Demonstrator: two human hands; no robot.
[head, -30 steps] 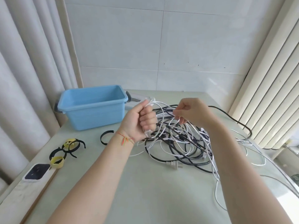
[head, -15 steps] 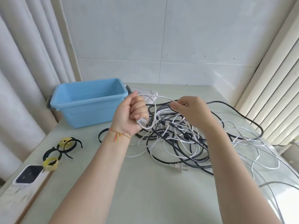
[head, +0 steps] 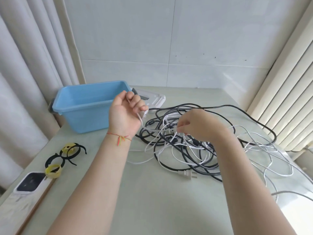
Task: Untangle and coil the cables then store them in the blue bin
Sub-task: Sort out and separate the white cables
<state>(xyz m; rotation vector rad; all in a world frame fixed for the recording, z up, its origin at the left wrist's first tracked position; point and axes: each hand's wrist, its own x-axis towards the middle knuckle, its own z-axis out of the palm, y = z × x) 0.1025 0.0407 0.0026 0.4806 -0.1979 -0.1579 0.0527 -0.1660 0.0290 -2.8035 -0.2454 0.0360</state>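
Note:
A tangle of black and white cables [head: 189, 150] lies on the pale green table, right of centre. My left hand [head: 126, 114] is raised just in front of the blue bin [head: 81, 107] and is closed on the end of a white cable [head: 141, 116] that runs down into the pile. My right hand [head: 198, 126] reaches down into the top of the tangle, its fingertips pinching a white strand. A white plug [head: 188, 174] lies at the near edge of the pile. The bin looks empty.
Black and yellow strap ties [head: 66, 156] lie on the table's left side, with a white device with a dark screen [head: 29, 183] nearer the corner. A white power strip [head: 152, 99] sits behind the bin. Curtains hang left, ribbed blinds right; loose white cable trails off the right edge.
My right hand has dropped from beside the left hand down into the tangle. My left hand stays raised with the white cable end. The view has tilted up a little.

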